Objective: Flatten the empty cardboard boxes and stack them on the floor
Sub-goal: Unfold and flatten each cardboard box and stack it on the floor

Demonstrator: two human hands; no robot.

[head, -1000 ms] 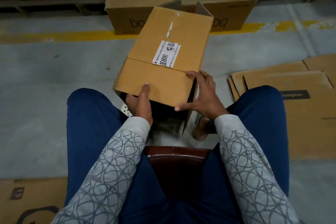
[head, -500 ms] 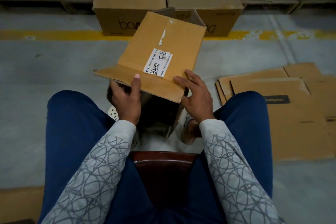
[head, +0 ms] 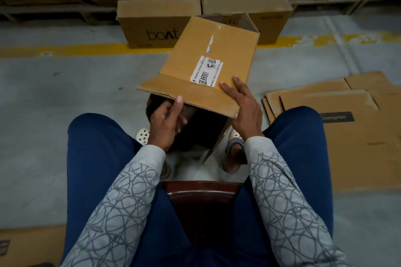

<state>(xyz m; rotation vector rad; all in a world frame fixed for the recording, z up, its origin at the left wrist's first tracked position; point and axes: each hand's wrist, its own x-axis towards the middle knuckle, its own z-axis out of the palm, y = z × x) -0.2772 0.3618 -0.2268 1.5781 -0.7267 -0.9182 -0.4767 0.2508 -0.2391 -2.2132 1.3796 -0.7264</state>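
Done: flats [head: 358,136] stacked on floor [head: 65,93].
Now: my left grip [head: 167,123] pinches box [head: 208,54] flap [head: 191,93]; right grip [head: 243,110] flat-fingered on top.
Left: collapse it, stack it.

We saw nothing inside the dark box [head: 209,50]; our right hand [head: 244,108] covered part of its label [head: 205,71], and the flattened stack [head: 358,136] ran past the right edge.

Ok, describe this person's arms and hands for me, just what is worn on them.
Both arms wear long sleeves, the left sleeve and right sleeve alike: light grey cloth covered in darker grey looping, scribble-like lines, ending at the wrists. The left hand and right hand are bare: no gloves, and no ring, watch or bracelet shows.
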